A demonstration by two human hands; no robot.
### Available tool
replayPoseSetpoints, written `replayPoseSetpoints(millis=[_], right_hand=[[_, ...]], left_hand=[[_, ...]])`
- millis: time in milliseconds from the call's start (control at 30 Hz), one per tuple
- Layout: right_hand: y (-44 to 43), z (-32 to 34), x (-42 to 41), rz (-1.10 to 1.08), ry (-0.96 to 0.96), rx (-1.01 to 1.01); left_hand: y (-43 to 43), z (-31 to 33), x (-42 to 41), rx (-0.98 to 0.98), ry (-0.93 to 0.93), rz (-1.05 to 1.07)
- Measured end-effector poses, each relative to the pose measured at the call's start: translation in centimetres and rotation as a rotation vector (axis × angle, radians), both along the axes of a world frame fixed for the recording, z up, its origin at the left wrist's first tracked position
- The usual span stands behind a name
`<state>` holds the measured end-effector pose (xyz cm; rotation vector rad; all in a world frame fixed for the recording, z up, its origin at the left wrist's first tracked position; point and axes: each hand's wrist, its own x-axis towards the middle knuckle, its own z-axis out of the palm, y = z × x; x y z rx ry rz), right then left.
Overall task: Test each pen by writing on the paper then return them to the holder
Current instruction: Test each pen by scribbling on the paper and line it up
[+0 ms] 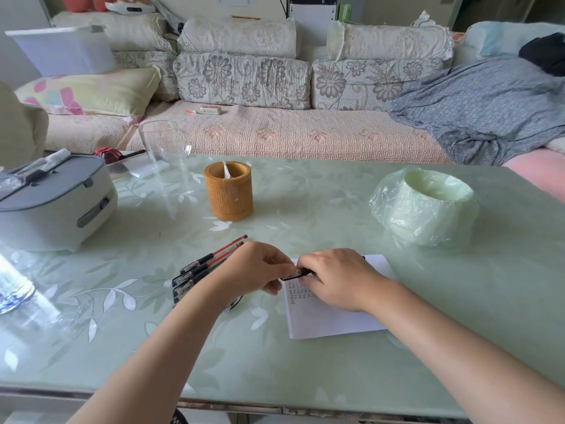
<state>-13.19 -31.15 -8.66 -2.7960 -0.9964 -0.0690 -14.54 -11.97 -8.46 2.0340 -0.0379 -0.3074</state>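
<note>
A white sheet of paper (333,313) lies on the green table, with several rows of small written marks near its upper left. Above it my left hand (253,270) and my right hand (333,276) meet and both pinch one black pen (298,274), held roughly level over the marks. A bundle of several pens (208,267), black and red, lies on the table just left of my left hand, partly hidden by my wrist. The brown bamboo pen holder (230,192) stands upright farther back, with something pale inside it.
A grey and white appliance (55,206) sits at the left. A clear glass (163,145) stands behind it. A round object wrapped in plastic film (425,206) is at the right. A sofa (275,133) runs behind the table (153,347).
</note>
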Motion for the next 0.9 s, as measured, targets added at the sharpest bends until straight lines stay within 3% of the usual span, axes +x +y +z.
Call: replayPoseSetpoints(millis=[200, 567, 900], right_hand=[[0.5, -0.3, -0.3, -0.005, -0.111, -0.087], [0.3, -1.5, 0.3, 0.007, -0.271, -0.022], [0.6, -1.6, 0.2, 0.024, -0.15, 0.089]], left_hand=[[-0.8, 0.2, -0.6, 0.115, -0.013, -0.085], [-1.0, 0.5, -0.7, 0.011, 0.065, -0.153], [-0.9, 0.7, -0.5, 0.071, 0.026, -0.073]])
